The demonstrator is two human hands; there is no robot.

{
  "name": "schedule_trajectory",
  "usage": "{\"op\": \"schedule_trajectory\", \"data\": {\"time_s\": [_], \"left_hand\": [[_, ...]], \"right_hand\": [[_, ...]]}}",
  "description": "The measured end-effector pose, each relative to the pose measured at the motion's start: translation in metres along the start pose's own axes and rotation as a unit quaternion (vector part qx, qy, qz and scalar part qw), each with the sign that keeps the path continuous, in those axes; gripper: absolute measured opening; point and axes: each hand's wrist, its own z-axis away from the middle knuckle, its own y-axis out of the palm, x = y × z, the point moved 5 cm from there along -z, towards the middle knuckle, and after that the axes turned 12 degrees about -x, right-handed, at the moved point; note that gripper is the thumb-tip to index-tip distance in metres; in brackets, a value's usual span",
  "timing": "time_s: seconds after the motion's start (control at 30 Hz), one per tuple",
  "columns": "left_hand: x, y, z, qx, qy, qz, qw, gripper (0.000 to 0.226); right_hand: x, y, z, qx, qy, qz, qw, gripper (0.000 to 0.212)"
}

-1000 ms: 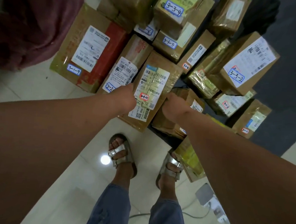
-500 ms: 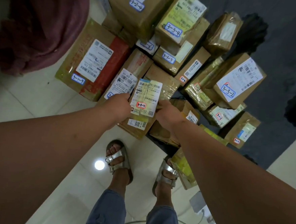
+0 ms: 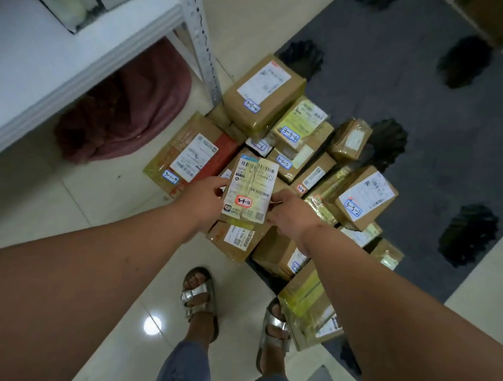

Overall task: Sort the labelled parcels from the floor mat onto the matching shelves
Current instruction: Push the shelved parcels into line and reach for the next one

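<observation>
Far left: a white shelf (image 3: 75,59) with its perforated steel post (image 3: 201,38); beneath it lies a maroon cushion (image 3: 124,113). The shelf edge juts out near my left forearm, so a careless swing toward it could knock the parcel against the metal.

Left of centre: the brown box tagged 3-1-9 (image 3: 187,159) sits on the tile at the pile's edge.

Centre: my left hand (image 3: 205,200) grips the left edge of the parcel tagged 3-1-11 (image 3: 250,187), fingers curled behind it and thumb on the label side. The parcel is held clear above the pile, label facing me. My right hand (image 3: 293,211) pinches the right edge in the same way. Both grips sit near the lower corners only; I judge that the glossy tape could let the parcel slip and drop onto the boxes below.

Below centre: my sandalled feet (image 3: 201,300) stand beside a yellow-taped box (image 3: 307,310), which touches my right foot. Stepping off without looking down could mean a trip.

Right of centre: the stacked boxes 3-2-4 (image 3: 263,96) and 3-3-4 (image 3: 299,122) lean on lower ones; a bump could topple them.

Right: box 3-3-2 (image 3: 366,195) lies on the grey floor mat (image 3: 429,98). The handwritten tags look alike, so a misread and a wrong shelf are possible.
</observation>
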Motion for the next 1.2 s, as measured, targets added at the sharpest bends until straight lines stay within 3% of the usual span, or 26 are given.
{"op": "schedule_trajectory", "data": {"time_s": [0.13, 0.33, 0.47, 0.6, 0.73, 1.0, 1.2], "left_hand": [[-0.025, -0.029, 0.032, -0.036, 0.021, 0.008, 0.999, 0.045], [-0.062, -0.068, 0.082, -0.071, 0.068, 0.028, 0.995, 0.030], [-0.087, -0.093, 0.122, -0.087, 0.084, 0.024, 0.992, 0.034], [-0.113, -0.125, 0.160, -0.121, 0.101, 0.054, 0.986, 0.039], [-0.131, -0.157, 0.190, -0.167, 0.110, 0.085, 0.976, 0.057], [-0.161, -0.210, 0.249, -0.189, 0.125, 0.112, 0.968, 0.030], [-0.184, -0.248, 0.294, -0.239, 0.165, 0.060, 0.955, 0.040]], "right_hand": [[0.028, -0.022, 0.031, -0.018, -0.041, -0.015, 0.999, 0.006], [0.068, -0.056, 0.083, -0.075, -0.133, 0.031, 0.988, 0.013], [0.094, -0.080, 0.119, -0.102, -0.183, 0.034, 0.977, 0.007], [0.121, -0.097, 0.153, -0.108, -0.225, 0.035, 0.968, 0.019], [0.152, -0.114, 0.189, -0.115, -0.278, 0.023, 0.953, 0.013], [0.200, -0.141, 0.253, -0.109, -0.347, 0.016, 0.932, 0.012], [0.235, -0.156, 0.298, -0.096, -0.391, 0.006, 0.916, 0.014]]}}
